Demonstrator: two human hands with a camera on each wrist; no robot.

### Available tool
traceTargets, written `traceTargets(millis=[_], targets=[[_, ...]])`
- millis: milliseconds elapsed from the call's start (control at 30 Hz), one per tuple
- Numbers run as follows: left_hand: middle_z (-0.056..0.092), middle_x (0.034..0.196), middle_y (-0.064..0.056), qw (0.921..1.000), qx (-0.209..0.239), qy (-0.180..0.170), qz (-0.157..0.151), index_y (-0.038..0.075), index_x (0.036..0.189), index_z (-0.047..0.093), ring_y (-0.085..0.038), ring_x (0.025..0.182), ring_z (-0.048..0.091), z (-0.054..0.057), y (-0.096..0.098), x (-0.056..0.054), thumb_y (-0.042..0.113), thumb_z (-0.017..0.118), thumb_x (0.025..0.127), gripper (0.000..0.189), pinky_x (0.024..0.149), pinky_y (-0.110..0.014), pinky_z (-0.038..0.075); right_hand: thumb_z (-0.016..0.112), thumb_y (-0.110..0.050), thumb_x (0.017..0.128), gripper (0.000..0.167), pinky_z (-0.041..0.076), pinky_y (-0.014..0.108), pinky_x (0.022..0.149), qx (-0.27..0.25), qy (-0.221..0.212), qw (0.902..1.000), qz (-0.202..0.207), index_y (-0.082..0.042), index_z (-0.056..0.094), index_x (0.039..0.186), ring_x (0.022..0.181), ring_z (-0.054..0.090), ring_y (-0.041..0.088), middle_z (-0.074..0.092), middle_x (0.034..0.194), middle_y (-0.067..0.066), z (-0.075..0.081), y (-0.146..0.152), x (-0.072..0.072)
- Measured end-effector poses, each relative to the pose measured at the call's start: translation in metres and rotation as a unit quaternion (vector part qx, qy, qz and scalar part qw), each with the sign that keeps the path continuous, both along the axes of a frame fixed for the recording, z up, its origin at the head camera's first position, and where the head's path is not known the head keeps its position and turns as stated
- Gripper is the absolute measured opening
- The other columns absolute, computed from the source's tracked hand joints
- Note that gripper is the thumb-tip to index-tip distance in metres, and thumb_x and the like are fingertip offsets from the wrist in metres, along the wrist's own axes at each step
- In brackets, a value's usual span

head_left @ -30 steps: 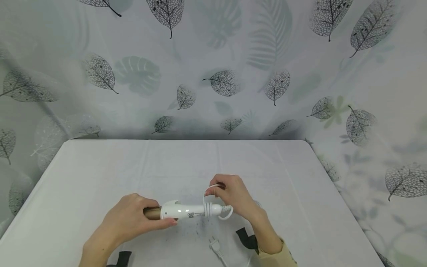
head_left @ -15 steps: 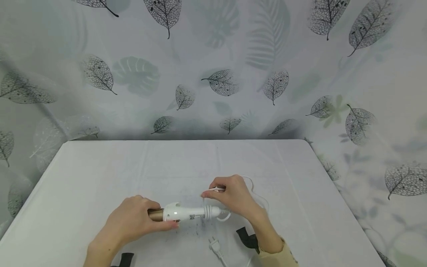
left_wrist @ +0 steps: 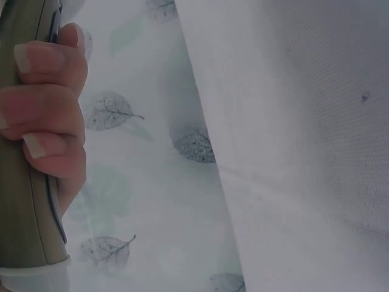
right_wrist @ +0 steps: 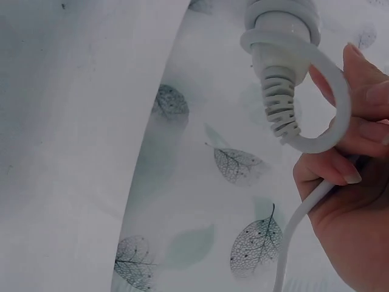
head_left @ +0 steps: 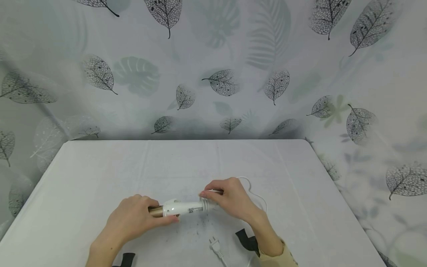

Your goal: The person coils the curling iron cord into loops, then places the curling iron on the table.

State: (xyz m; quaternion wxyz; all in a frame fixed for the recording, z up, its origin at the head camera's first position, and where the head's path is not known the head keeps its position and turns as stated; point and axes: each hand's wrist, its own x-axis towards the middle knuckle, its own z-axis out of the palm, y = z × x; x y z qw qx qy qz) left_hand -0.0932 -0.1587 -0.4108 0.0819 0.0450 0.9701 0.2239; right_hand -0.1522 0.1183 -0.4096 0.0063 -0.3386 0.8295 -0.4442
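At the white table [head_left: 100, 167], a curling iron [head_left: 182, 208] spans nine-to-three o'clock

The left hand [head_left: 135, 216] curls its fingers round the nine-o'clock end. The right hand [head_left: 230, 195] pinches the cord [right_wrist: 342, 100]; the cord's coils [head_left: 205, 204] round the opposite end sit just at six o'clock from its fingertips, contact unclear, so this hand is nearer. The plug [head_left: 215, 244] lies four-to-five o'clock from the iron.

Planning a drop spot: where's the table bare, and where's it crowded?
Bare table: the back, between far edge and white-and-gold tool; the left, between left edge and left hand; the right, between cord and right edge. Crowded: front centre, with the tool, right hand, plug and, right of the plug, a black piece.
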Motion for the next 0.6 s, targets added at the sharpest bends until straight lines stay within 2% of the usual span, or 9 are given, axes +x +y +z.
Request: traceTargets(millis=[200,433,600], targets=[[0.055,0.064,0.012,0.9998,0.003,0.009,0.019,0.025,0.08,0.074,-0.01,0.054,0.045,-0.0007,-0.0021,-0.0006,0.088,0.065,0.063,0.066,0.051,-0.026,0.034,0.066,-0.023,0.098,0.016,0.03,0.017,0.046,0.017,-0.005,0.9995,0.026,-0.01,0.076,0.096,0.048,0.038,-0.006,0.049,0.055,-0.012,0.0062,0.0001,0.0043],[0.055,0.063,0.008,0.9994,-0.008,0.016,0.031,0.018,0.088,0.076,-0.012,0.054,0.044,-0.0009,-0.0031,-0.0022,0.088,0.062,0.065,0.075,0.05,-0.028,0.032,0.062,-0.021,0.1,0.018,0.032,0.016,0.046,0.025,0.005,0.999,0.037,-0.008,0.075,0.101,0.048,0.038,-0.006,0.048,0.056,-0.012,0.0084,-0.0013,0.0072],[0.055,0.061,0.007,0.9974,-0.015,0.058,0.04,0.018,0.085,0.076,-0.012,0.054,0.044,-0.0015,-0.0053,-0.0032,0.086,0.064,0.067,0.071,0.049,-0.029,0.033,0.061,-0.018,0.101,0.02,0.035,0.015,0.048,0.029,0.02,0.9986,0.041,-0.005,0.074,0.109,0.051,0.039,-0.007,0.051,0.059,-0.01,0.009,-0.003,0.008]])
